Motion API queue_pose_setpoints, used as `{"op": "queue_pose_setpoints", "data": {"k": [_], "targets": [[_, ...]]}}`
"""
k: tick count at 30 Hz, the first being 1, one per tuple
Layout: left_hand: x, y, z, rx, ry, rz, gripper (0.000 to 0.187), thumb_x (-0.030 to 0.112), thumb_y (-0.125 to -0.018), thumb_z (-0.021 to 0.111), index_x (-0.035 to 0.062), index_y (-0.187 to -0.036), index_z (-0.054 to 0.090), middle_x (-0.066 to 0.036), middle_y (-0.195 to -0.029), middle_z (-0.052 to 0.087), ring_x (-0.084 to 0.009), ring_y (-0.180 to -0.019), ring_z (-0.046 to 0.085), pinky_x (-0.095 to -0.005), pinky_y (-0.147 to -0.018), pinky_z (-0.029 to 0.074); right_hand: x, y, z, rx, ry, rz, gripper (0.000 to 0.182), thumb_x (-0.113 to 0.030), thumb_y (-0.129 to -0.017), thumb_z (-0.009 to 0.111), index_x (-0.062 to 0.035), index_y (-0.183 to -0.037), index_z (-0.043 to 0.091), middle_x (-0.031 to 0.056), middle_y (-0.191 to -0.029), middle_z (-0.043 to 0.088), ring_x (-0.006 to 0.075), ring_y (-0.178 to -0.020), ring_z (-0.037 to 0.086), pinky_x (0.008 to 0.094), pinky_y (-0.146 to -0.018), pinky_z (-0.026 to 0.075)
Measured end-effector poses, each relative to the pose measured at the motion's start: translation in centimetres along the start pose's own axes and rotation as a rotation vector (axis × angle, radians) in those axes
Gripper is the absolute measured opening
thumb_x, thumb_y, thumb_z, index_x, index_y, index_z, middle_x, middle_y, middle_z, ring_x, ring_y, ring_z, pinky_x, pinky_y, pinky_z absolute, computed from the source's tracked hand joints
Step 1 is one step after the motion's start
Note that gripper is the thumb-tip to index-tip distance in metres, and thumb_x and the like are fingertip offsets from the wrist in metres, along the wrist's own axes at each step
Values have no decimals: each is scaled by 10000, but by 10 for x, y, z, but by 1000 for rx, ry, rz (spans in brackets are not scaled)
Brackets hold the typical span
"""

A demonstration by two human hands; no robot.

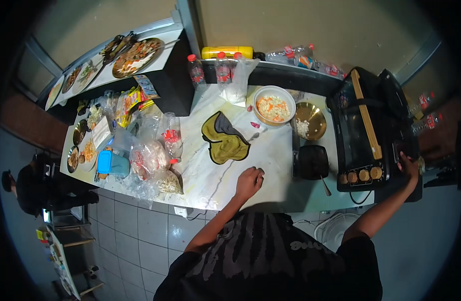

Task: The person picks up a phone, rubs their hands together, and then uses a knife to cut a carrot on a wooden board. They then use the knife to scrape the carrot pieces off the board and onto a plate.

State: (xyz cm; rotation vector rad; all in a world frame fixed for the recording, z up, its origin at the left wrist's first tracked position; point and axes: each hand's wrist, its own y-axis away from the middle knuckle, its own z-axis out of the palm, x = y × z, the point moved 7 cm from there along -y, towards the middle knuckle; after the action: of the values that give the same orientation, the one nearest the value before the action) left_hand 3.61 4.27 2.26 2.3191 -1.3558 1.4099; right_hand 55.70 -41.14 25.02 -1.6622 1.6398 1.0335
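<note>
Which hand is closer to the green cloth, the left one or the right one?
Left. The left hand is by the counter's near edge, a little to the right of the green cloth. The right hand is far off, beside the black oven.

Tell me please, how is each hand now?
Left hand: loosely closed at the white marble counter, nothing visible held.
Right hand: by the black toaster oven; grip cannot be told.

A black oven [347, 133] and a green cloth [226, 145].
The oven has a long wooden bar [367, 113]; the dark-edged cloth lies bent on the white table [195, 183].
</note>
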Motion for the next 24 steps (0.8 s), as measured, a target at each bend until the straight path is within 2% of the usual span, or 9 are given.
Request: {"op": "queue_pose_setpoints", "data": {"k": [3,5,7,8,11,12,17,20,24], "targets": [[-2,5,1,-27,35,22,76,79,-853,623,88,-924,650,-103,-754,548,-318,-758,587,-453,-691,474,-9,6,1,-37,166,77,435,-349,-824,851,-9,-922,598,43,-791,586,146,-604,592,254,-498,521],[-1,4,1,-43,6,72,75,83,-851,630,87,-924,647,-105,-757,536,-317,-763,579,-446,-703,472,-11,6,-2,0,226,126,545,-453,-861,787,22,-1082,636,136,-895,673,309,-753,685,391,-640,584],[-2,0,0,-46,34,69,80,79,-846,634,88,-925,644,-105,-766,534,-313,-772,577,-436,-716,472,-62,-17,-13,259,787,-437,754,-564,-873,724,5,-1343,571,280,-1197,662,481,-1122,633,514,-939,520],[-2,0,0,-50,35,60,81,78,-844,637,88,-924,644,-103,-766,534,-312,-771,576,-438,-717,472,-64,-48,-11,229,827,-480,799,-580,-937,619,-56,-1509,424,327,-1445,485,491,-1386,411,511,-1140,345],[-4,6,1,-45,34,31,93,72,-833,644,82,-925,652,-106,-785,536,-313,-785,577,-440,-724,473,-72,-77,21,232,1336,-758,674,-468,-995,582,-86,-1523,410,287,-1477,476,423,-1397,436,451,-1146,359],[-4,6,1,-44,29,44,102,71,-827,647,77,-928,655,-112,-798,537,-316,-798,577,-441,-729,473,-72,-76,32,-112,981,-780,578,-341,-1020,565,-86,-1518,422,251,-1462,511,405,-1376,470,436,-1142,373],[-9,7,4,-69,21,35,135,83,-797,671,64,-931,661,-120,-833,540,-322,-834,577,-438,-757,471,-64,-114,37,-233,881,-709,518,-249,-1009,589,-70,-1481,474,235,-1454,529,376,-1362,497,417,-1112,408],[-9,6,5,-94,20,36,153,77,-793,675,67,-945,664,-113,-841,547,-319,-844,581,-430,-766,473,-49,-151,28,-149,949,-600,464,-293,-1030,578,-71,-1434,526,255,-1371,587,370,-1247,589,420,-1029,469],[-11,2,-5,-184,247,-89,237,53,-792,664,73,-1028,667,-94,-849,562,-312,-856,589,-411,-782,480,-155,-15,61,489,1200,-408,520,-409,-1031,553,-72,-1428,538,242,-1408,548,397,-1248,572,447,-1031,463]]}}
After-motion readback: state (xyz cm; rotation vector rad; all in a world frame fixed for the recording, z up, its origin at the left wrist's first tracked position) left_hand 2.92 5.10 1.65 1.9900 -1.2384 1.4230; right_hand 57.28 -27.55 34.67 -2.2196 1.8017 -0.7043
